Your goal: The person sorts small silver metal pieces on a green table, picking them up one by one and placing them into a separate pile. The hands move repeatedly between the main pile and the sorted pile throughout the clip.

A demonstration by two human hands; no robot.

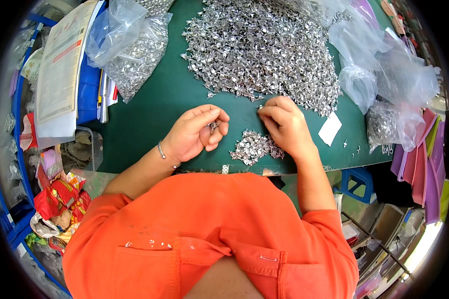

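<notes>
the left hand (197,127) is turned palm inward, its fingers curled around a few silvery metal pieces (214,125). the right hand (285,123) is pinched at the thumb and forefinger, gripping a single metal bit (260,106) at the fingertips. both hands are above the green surface (142,127), apart from each other. a small heap (254,148) of similar pieces lies near its front edge, between the forearms and just beside the right hand. beyond the hands, a large pile (264,50) of them spreads toward the far side. a white paper slip (330,128) lies right of the right hand, a filled clear bag (137,62) at the far left, and more cloudy plastic bags (384,74) on the right.
</notes>
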